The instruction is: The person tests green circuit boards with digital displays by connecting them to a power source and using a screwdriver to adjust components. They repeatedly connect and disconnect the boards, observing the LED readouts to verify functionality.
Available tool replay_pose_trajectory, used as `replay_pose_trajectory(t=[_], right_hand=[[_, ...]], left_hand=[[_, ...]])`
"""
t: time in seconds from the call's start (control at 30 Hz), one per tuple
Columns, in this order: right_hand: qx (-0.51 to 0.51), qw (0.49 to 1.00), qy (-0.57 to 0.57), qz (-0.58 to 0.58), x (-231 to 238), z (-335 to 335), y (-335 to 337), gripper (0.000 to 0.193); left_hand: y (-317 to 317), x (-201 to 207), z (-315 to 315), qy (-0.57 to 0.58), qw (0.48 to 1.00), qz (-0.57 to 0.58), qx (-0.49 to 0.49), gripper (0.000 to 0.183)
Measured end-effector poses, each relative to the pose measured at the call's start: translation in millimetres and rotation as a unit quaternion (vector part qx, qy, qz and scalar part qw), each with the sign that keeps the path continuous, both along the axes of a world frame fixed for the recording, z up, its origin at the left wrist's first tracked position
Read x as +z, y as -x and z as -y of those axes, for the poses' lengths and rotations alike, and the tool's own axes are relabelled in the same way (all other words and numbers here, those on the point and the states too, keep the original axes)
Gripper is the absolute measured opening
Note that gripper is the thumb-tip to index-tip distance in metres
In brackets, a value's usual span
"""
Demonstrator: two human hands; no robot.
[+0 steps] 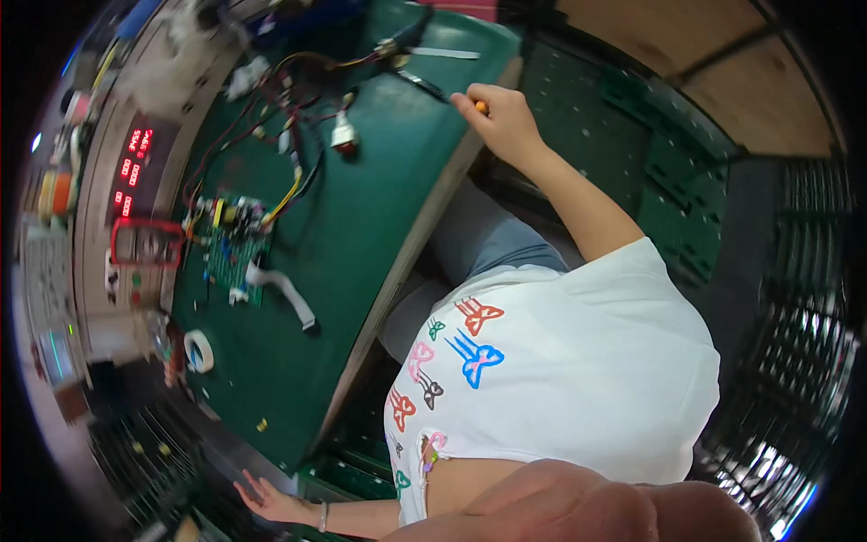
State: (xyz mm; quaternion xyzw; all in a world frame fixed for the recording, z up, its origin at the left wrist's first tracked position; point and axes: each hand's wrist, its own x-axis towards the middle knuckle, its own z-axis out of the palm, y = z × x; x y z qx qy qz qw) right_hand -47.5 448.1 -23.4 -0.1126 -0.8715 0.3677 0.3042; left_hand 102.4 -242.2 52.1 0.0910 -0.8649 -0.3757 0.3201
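Note:
My right hand (495, 119) is closed at the far right edge of the green bench top (361, 217). A bit of orange shows between its fingers, and a slim dark tool (422, 86) runs from it toward a wire bundle; its exact kind is unclear. My left hand (262, 499), with a band at the wrist, is held out at the lower left past the bench's end, fingers apart and nothing in it. Between them lies a green circuit board (237, 244) with wires and a grey ribbon cable (291, 296). A white connector (343, 134) hangs off the harness.
A red-framed meter (146, 244) stands at the bench's back beside a panel with red lit digits (134, 167). A roll of white tape (199, 350) lies near the board. A pale strip (441, 54) rests at the top. Green perforated panels (623, 126) are beyond the bench edge.

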Motion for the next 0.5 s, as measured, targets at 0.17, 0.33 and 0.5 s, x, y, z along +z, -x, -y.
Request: replay_pose_trajectory(t=[0.17,0.33,0.5], right_hand=[[-0.184,0.971,0.11,0.103,-98.2,-102.4,-51.3,0.032],[-0.439,0.856,0.117,0.248,-236.7,-177.7,-175.1,0.024],[-0.832,0.443,0.305,0.139,-253.5,-181.5,-257.4,0.028]], left_hand=[[76.1,-12.6,-81.2,-0.081,0.994,0.03,-0.062,0.04],[136.9,-11.7,-129.9,-0.141,0.971,0.15,-0.118,0.033],[152.3,-2.3,-166.5,-0.118,0.949,0.19,-0.222,0.035]])
